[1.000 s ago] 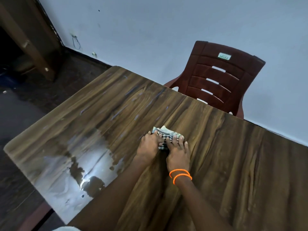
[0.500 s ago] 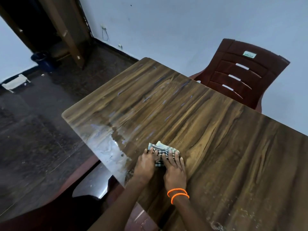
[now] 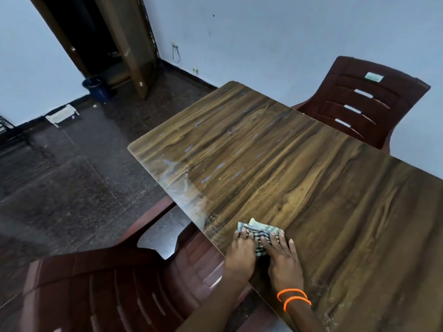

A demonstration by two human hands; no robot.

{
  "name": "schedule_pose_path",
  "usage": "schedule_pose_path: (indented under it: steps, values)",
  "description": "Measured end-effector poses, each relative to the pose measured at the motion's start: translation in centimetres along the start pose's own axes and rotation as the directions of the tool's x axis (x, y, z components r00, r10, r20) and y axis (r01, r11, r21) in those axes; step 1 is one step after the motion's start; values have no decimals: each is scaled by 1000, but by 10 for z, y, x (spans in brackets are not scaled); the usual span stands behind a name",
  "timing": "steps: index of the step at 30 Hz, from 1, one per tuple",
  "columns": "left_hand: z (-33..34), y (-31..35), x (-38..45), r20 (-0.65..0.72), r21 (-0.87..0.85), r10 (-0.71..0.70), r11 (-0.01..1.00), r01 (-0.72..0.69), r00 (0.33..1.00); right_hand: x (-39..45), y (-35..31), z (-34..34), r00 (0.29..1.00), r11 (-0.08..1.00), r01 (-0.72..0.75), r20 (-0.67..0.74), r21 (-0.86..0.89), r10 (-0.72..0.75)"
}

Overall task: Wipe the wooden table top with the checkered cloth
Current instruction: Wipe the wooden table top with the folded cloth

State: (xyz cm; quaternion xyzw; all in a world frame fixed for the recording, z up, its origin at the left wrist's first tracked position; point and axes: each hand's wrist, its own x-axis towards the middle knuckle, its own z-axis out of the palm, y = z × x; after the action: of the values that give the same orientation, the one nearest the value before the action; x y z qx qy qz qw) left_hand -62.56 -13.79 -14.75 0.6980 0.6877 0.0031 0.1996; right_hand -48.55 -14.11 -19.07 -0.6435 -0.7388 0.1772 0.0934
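We see both hands laid flat on the cloth (image 3: pixel 260 237), which lies folded on the table (image 3: pixel 299 183) close to its near-left edge, at about six o'clock in the view. The cloth is checkered in dark and pale squares, bunched into a small wad, with a pale corner sticking up at its far side.

The left hand (image 3: pixel 241 254) rests on the left part of the cloth, fingers straight and close together, pointing toward twelve o'clock; its heel sits right at the table edge. The right hand (image 3: pixel 281 256) lies just beside it at three o'clock, fingers straight and a little spread, pressing the right part of the cloth. Neither hand is curled round the cloth; both are flat and pushing down on it. Two orange bands (image 3: pixel 293 299) circle the right wrist.

The table shows a pale, shiny patch (image 3: pixel 182 185) along its left edge, at about ten o'clock from the hands.

A dark red chair (image 3: pixel 366 104) stands at the far side of the table, at one o'clock. Another dark red chair (image 3: pixel 107 291) sits at seven o'clock, below the table edge. A blue bucket (image 3: pixel 97 88) stands on the floor by the open door (image 3: pixel 134 46) at eleven o'clock.
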Motion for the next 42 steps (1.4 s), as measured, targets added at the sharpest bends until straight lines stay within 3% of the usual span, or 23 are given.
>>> schedule_pose_path:
  steps: [3,5,7,13,20,22,24,25,27,30,32,33,35,37,42]
  values:
    - [-16,-1,3,31,-47,-37,998,39,999,6,-17,3,994,994,-107,-27,-10,106]
    - [-24,-9,9,-17,58,-10,998,11,1000,10,-33,10,989,991,-135,-60,-19,134]
    - [-39,-23,17,25,50,26,998,-28,999,16,-52,22,985,989,-145,-93,-28,142]
    - [-57,-125,53,-170,99,128,989,-112,977,56,-144,60,968,979,-200,-160,-36,192]
    - [-82,-206,53,-85,167,270,953,-254,959,54,-218,95,955,968,-251,-166,-9,246]
    - [-80,-197,40,-22,217,335,921,-323,942,42,-212,95,939,954,-298,-168,36,299]
    - [-82,-182,34,77,141,373,914,-381,925,31,-199,90,909,922,-377,-156,90,387]
    - [-71,-175,36,64,175,419,889,-423,906,29,-192,87,891,902,-417,-144,109,430]
    - [-66,-158,38,182,249,437,846,-471,881,31,-177,79,870,877,-469,-116,106,479]
    - [-68,-149,45,170,326,411,834,-445,896,50,-171,73,852,858,-499,-112,118,511]
    - [-76,-158,56,104,269,379,880,-392,920,68,-186,73,836,846,-504,-148,176,529]
    - [-83,-164,62,167,204,347,904,-377,923,76,-198,72,830,842,-498,-167,208,532]
    - [-90,-185,76,88,175,297,935,-308,951,88,-224,72,827,837,-479,-185,264,532]
    - [-94,-207,90,68,106,253,960,-259,965,96,-250,77,858,867,-402,-209,293,469]
    - [-112,-243,88,59,217,240,944,-248,969,83,-282,103,920,926,-348,-140,146,367]
